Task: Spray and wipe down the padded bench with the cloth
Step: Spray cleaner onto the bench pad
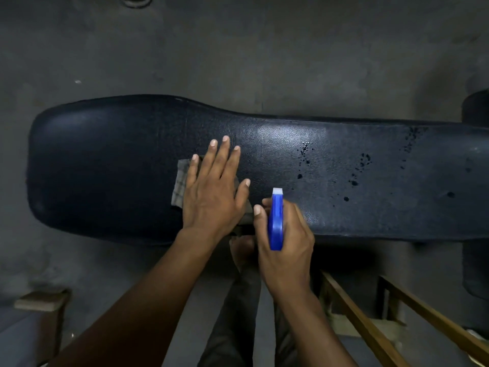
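— Right hand [287, 242]: what is its grip doing?

— Fingers and thumb are curled round a blue spray bottle [275, 221], whose white nozzle tip points away from the person, over the desk [105, 154]. The bottle's lower body is hidden under the hand, which hangs over the desk's near edge.

— And the left hand [214, 192]?

— Flat, fingers straight and a little spread, palm pressing a grey checked cloth [180, 181] onto the dark padding. It lies just left of the bottle, thumb close to the right forefinger. Most of the cloth is under the palm; one edge shows on the side away from the bottle, and a corner peeks out near the wrist.

— Where does the desk run?

— Across the view, its wide rounded end far to the left of the bottle, its narrow part running off right.

— Any spray on it?

— Dark wet droplets [304, 160] speckle the padding beyond and right of the bottle, with more spatter farther right.

— Anything else nearby?

— Behind the bottle, towards the person, a bare foot [242, 250] and a dark trouser leg stand on the grey floor [238, 49]. Wooden rails [370, 327] slant away to the right of them.
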